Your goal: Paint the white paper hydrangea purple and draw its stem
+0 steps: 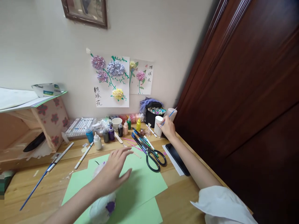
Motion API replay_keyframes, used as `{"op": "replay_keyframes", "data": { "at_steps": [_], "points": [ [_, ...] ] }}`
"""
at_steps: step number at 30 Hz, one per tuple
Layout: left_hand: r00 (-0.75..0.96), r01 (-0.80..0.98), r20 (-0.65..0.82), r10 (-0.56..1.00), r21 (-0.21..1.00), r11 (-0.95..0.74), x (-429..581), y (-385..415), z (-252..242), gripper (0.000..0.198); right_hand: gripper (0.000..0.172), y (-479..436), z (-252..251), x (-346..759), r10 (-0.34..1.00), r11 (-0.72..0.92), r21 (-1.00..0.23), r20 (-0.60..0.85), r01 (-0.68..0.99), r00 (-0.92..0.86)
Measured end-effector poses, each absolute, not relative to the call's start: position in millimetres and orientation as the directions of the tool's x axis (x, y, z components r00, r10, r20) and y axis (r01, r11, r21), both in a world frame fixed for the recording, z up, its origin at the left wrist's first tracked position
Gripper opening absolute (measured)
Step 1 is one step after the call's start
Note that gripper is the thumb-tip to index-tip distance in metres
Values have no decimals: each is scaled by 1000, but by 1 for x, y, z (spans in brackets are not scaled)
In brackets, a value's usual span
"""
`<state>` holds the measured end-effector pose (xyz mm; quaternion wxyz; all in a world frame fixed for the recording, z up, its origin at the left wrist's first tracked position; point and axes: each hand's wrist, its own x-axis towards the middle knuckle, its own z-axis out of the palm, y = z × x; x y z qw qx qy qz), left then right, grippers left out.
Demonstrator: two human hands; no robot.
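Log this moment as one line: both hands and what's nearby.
left hand: open, over purple-marked white object | right hand: holding thin blue stick, near white cylinder | nearby: black-handled scissors, green paper

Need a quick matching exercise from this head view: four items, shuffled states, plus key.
Column 1
1. right hand
2. left hand
3. scissors
4. rounded white object

Column 2
A. has black loop handles
B. open, fingers spread, over the green paper
C. bears a purple patch
D. grips a slim blue tool

Pairs: 1-D, 2-B, 3-A, 4-C
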<state>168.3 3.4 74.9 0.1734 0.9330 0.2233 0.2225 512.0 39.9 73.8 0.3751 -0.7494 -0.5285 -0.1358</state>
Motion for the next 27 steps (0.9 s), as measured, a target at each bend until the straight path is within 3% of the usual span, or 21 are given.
{"op": "replay_keyframes", "data": {
  "at_steps": [2, 5, 8, 13, 18, 22, 27],
  "points": [
    [754, 283, 382, 534, 545, -790, 204, 22, 83, 42, 27, 26, 86, 502, 695, -86, -431, 620, 898, 364],
    [701, 134, 395, 594, 744, -654, 249, 47, 99, 58, 35, 3, 111, 480, 702, 48, -450, 651, 892, 290],
    [745, 39, 380, 549, 796, -604, 269, 58, 117, 56, 46, -17, 135, 456, 777, 298, -586, 608, 753, 166],
    [803, -40, 241, 546, 935, -353, 240, 48, 125, 43, 48, -26, 154, 418, 836, 329, -587, 546, 740, 61],
    [627, -6, 197, 753, 969, -248, 196, 40, 113, 44, 42, -6, 158, 376, 828, 421, -490, 552, 763, -102],
    [409, -95, 269, 872, 963, -253, 165, 50, 112, 60, 40, 11, 168, 335, 752, 573, -389, 599, 721, -275],
    [506, -235, 142, 851, 972, -22, 108, 55, 117, 80, 43, 22, 189, 297, 682, 711, -412, 601, 569, -417]
  ]
}}
